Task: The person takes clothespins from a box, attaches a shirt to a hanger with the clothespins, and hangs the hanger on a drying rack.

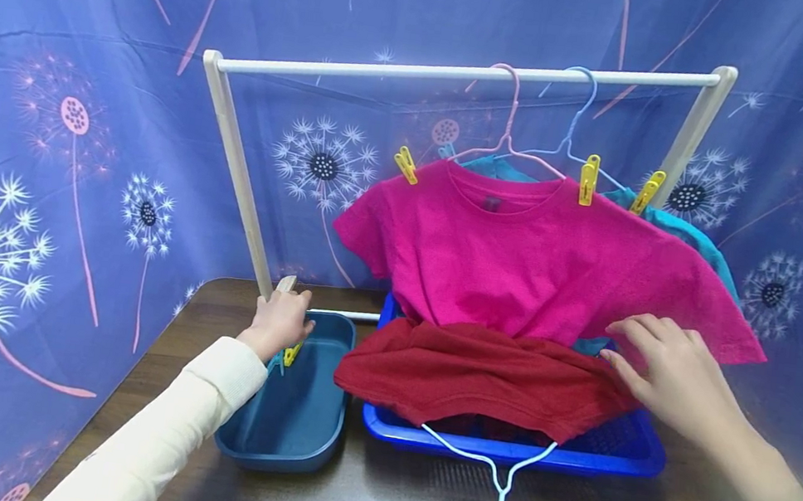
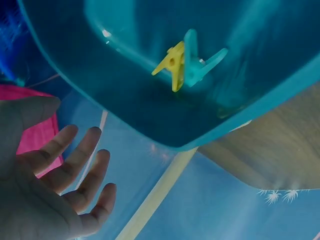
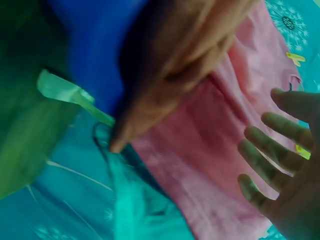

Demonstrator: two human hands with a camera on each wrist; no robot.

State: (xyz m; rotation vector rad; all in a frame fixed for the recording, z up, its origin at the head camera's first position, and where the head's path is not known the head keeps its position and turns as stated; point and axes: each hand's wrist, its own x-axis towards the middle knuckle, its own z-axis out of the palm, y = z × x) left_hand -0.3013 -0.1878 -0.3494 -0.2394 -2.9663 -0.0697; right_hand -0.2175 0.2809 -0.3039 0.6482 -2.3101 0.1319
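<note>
My left hand (image 1: 280,323) is over the far left part of a dark teal tub (image 1: 303,439). Its fingers (image 2: 85,165) are loosely bent and hold nothing. A yellow clothespin (image 2: 174,62) and a teal clothespin (image 2: 196,62) lie inside that tub. On the right, my right hand (image 1: 679,377) is beside a dark red shirt (image 1: 477,368), its fingers spread and nothing in them; whether it touches the cloth I cannot tell. The shirt is on a pale blue hanger (image 1: 502,497) whose hook points toward me, and it lies across a blue basket (image 1: 571,459).
A white rod (image 1: 363,70) on wooden posts carries a magenta shirt (image 1: 504,271) on a pink hanger (image 1: 513,114) and a teal shirt (image 1: 704,237) behind it on a blue hanger (image 1: 585,106). Yellow clothespins (image 1: 589,180) grip them at the shoulders. A patterned cloth (image 1: 78,186) hangs behind.
</note>
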